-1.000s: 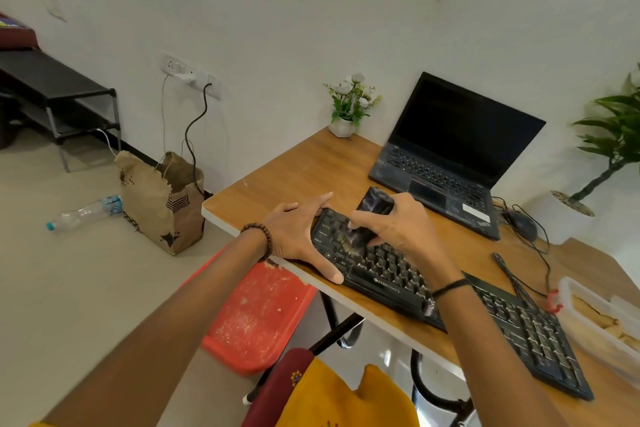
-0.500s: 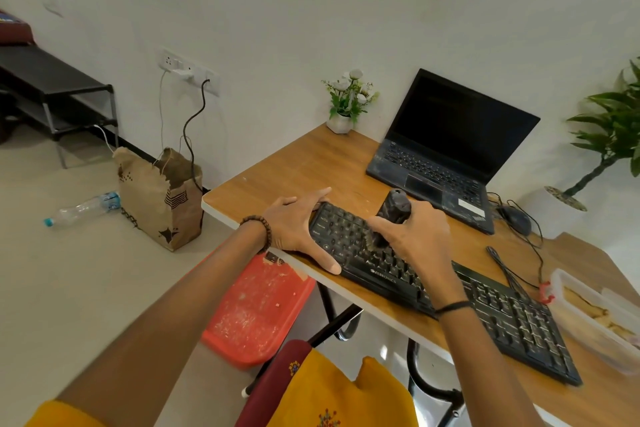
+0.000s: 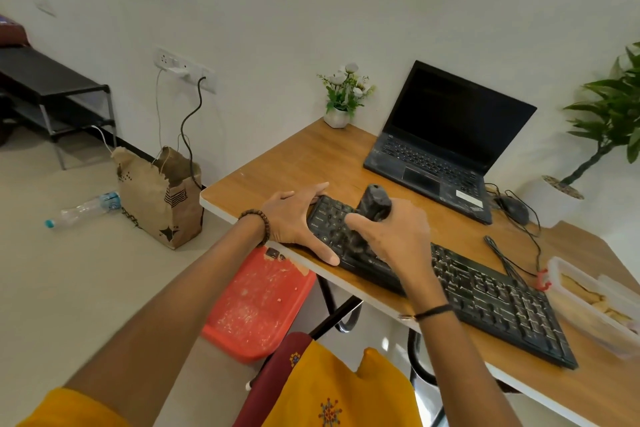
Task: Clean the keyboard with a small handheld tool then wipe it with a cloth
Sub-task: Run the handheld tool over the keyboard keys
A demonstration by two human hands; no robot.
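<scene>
Currently, the brushing stage is proceeding. The right hand is gripping the small handheld tool, fingers curled round its black handle, and is pressing its lower end onto keys near the left end of the keyboard. The left hand, fingers spread and nearly straight, is bracing that end at 9 o'clock of the tool. The keyboard is lying along the near edge of the desk, at 6 o'clock of the laptop. By judgement, the right-hand key sections and the wiping are remaining; no cloth is identifiable.
</scene>
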